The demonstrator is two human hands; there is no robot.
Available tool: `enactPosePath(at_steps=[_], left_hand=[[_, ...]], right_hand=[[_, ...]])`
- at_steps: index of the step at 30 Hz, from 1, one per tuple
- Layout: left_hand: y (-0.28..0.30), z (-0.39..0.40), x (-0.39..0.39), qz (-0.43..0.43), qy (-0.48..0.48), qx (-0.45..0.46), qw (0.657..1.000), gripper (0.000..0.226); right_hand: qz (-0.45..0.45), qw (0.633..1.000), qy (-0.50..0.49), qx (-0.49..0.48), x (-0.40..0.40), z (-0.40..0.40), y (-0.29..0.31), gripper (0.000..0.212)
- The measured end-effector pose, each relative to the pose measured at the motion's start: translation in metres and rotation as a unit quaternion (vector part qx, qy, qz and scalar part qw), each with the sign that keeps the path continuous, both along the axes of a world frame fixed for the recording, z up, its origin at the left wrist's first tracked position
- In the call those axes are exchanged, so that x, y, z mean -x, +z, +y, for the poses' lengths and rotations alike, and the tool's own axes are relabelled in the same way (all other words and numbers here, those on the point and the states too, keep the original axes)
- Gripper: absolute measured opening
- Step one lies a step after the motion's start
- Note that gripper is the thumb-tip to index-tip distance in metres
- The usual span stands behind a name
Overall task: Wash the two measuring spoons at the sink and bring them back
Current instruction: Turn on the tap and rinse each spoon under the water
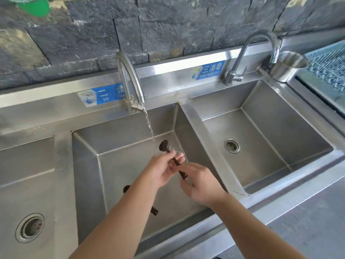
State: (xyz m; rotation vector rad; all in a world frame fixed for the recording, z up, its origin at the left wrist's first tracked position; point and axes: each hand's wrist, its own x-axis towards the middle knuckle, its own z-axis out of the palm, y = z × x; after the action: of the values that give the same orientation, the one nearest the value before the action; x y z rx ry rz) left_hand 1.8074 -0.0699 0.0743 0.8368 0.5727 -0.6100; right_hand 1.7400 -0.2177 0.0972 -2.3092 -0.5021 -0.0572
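Water (150,126) runs in a thin stream from the left tap (128,79) into the middle basin (119,144) of a three-basin steel sink. Both hands work over this basin, just below the stream. Left hand (162,170), palm up, fingers curled round the shaft of a dark measuring spoon (172,157); spoon bowl points away from the person, up toward the falling water, lying just under its end. Right hand (200,181) pinches the same spoon at its handle end, fingers bent in on it. Second dark spoon (127,188) lies on the basin floor, mostly hidden under the left forearm; its bowl shows to the left of the arm, handle tip to the right. Right basin (261,116) holds only its drain (232,145); right tap (255,53) not running. Steel cup (287,66) stands on the sink ledge beside that tap. Blue labels (208,71) fixed to the steel splashback behind each tap. Grey bench (308,221) surface along the near right edge.
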Motion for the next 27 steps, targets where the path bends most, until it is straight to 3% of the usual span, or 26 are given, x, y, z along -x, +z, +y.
enactPosePath(at_steps=[2, 6, 11, 20, 23, 27], left_hand=[[-0.001, -0.005, 0.001, -0.008, -0.010, -0.001, 1.000, 0.006], [-0.004, -0.023, -0.003, -0.028, -0.042, -0.017, 0.999, 0.015], [-0.007, -0.073, -0.019, -0.053, -0.084, -0.063, 0.993, 0.015], [-0.025, -0.215, -0.074, -0.064, -0.129, -0.112, 0.983, 0.021], [-0.041, -0.263, -0.092, -0.086, -0.156, -0.204, 0.963, 0.015], [-0.084, -0.315, -0.111, -0.123, -0.232, -0.354, 0.898, 0.017]], right_hand=[[0.009, 0.999, 0.005, 0.030, 0.011, -0.001, -0.006, 0.040], [0.116, 0.984, -0.108, -0.080, 0.017, -0.014, -0.011, 0.039], [0.193, 0.951, -0.223, -0.092, -0.019, -0.050, -0.026, 0.009], [0.324, 0.884, -0.286, -0.176, -0.104, -0.183, -0.054, 0.017], [0.360, 0.864, -0.302, -0.179, -0.124, -0.233, -0.071, 0.021], [0.433, 0.830, -0.329, -0.126, -0.145, -0.285, -0.115, 0.023]])
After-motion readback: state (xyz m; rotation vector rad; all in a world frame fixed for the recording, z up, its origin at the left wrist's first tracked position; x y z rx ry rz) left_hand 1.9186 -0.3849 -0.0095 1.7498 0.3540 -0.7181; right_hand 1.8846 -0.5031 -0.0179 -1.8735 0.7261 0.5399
